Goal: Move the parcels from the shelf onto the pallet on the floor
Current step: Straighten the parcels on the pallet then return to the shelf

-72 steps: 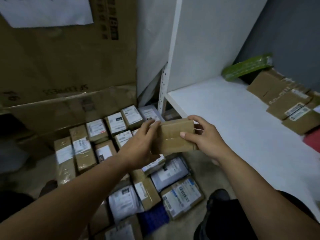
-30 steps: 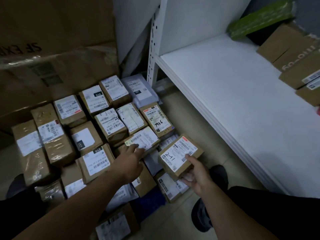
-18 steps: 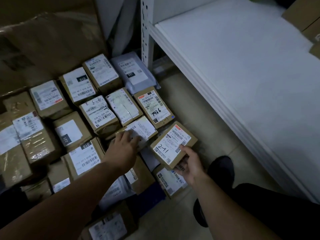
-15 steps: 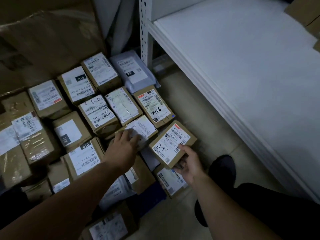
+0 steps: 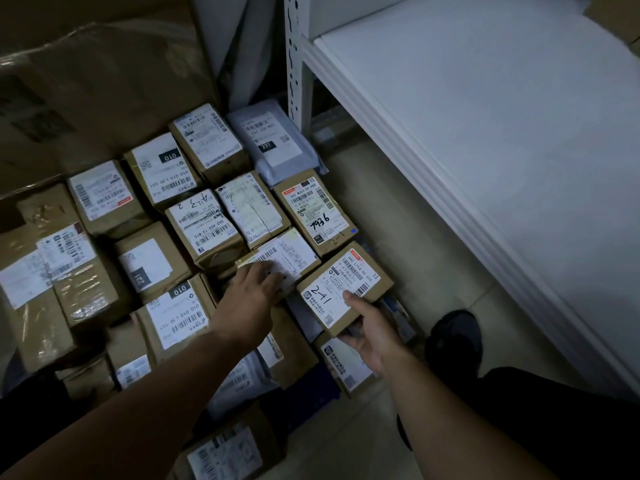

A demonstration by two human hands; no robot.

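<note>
Several labelled cardboard parcels lie packed together on the floor at the left. My right hand [image 5: 372, 332] grips the near end of a brown parcel marked 241 [image 5: 341, 285], thumb on its label and fingers beneath, at the right edge of the pile. My left hand [image 5: 251, 294] rests with fingers flat on a neighbouring parcel with a white label [image 5: 287, 256]. A patch of blue pallet [image 5: 311, 400] shows under the pile. The white shelf board [image 5: 502, 133] fills the upper right.
A big brown carton [image 5: 97, 81] leans behind the pile. The shelf's white perforated post [image 5: 294, 60] stands beside a grey mailer bag [image 5: 270, 140]. My dark shoe [image 5: 453, 337] is on the bare floor strip between pile and shelf. Brown boxes [image 5: 620, 15] sit on the shelf's far corner.
I carried the brown parcel from shelf height down to the pile and turned it label up. In the last half second both hands have barely moved.
</note>
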